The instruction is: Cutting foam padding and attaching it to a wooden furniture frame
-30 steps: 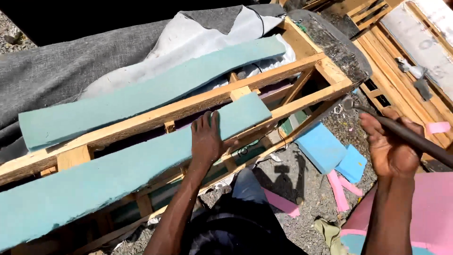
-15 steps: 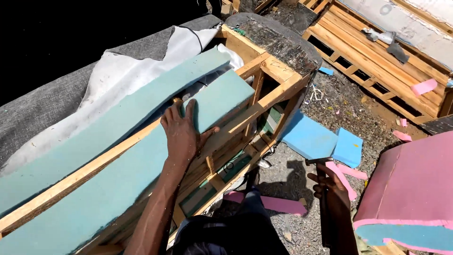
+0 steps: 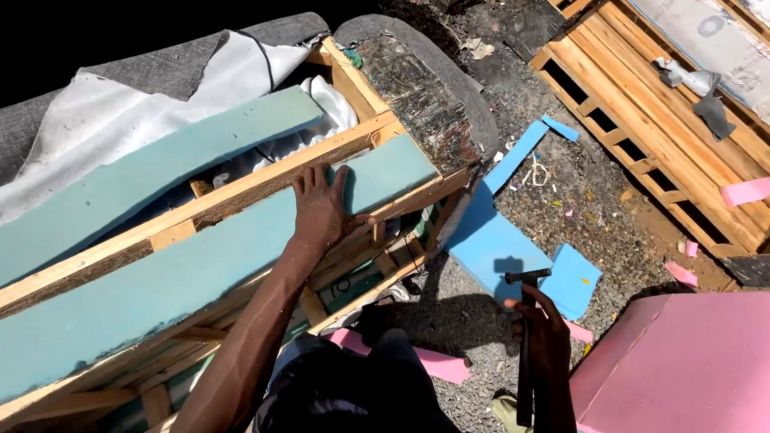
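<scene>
Long teal foam strip point(image 3: 200, 277) on the pale wooden sofa frame point(image 3: 265, 180), left half of frame: left hand point(image 3: 319, 210) lies flat on it, fingers spread. Right hand point(image 3: 545, 341), lower right, grips a dark metal hammer point(image 3: 525, 353) above blue foam offcuts point(image 3: 493, 244).

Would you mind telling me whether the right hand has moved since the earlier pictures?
Yes: the right hand with the hammer dropped from beside the wooden pallet toward the gravel.
</scene>
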